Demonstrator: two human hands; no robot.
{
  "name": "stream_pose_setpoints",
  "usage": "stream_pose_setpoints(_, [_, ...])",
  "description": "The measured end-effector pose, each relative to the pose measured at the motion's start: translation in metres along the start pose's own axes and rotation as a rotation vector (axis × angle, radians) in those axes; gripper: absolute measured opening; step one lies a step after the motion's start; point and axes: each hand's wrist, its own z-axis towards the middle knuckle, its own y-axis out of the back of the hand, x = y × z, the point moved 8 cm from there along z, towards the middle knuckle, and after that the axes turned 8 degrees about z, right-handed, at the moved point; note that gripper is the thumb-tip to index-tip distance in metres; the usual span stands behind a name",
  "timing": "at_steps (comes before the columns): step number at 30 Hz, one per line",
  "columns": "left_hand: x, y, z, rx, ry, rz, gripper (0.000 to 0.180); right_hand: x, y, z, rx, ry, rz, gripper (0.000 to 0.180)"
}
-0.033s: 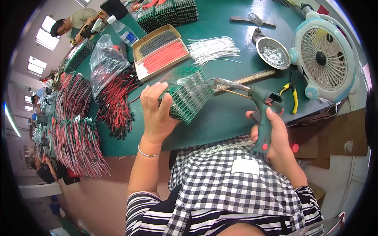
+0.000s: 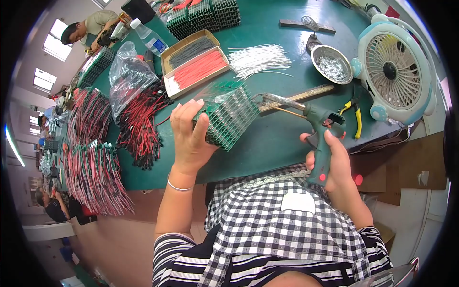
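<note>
My left hand is wrapped round the left end of a block of green circuit board panels, tilted above the table. The block has a grid of pale lines on its side, and red and black wire shows by my fingers. In my right hand is a dark green soldering gun, gripped by its handle. Its metal tip points left and ends close to the right edge of the block; whether they touch I cannot tell.
Beyond the block lie a cardboard tray of red and dark tubing and loose white tubes. Bundled red-black wires lie left. To the right are a metal bowl, yellow-handled pliers and a fan. A co-worker sits far left.
The soldering gun and my right hand have shifted very slightly right and down. My left hand and the block look the same.
</note>
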Motion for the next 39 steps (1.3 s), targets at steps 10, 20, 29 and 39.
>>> stream_pose_setpoints(10, [-0.001,-0.003,0.005,-0.022,-0.002,0.072,0.089,-0.018,-0.022,-0.017,0.087,-0.119,-0.014,0.041])
stream_pose_setpoints(20, [-0.003,-0.005,0.007,-0.01,-0.006,0.092,0.084,-0.019,-0.02,-0.014,0.045,-0.133,0.027,0.04])
stream_pose_setpoints(29, [-0.002,-0.005,0.002,-0.036,-0.021,0.079,0.085,-0.018,-0.012,-0.007,0.059,-0.126,0.063,0.044])
stream_pose_setpoints(39, [-0.004,-0.007,0.004,-0.023,-0.038,0.069,0.086,-0.001,0.01,0.015,-0.088,-0.005,0.046,0.039])
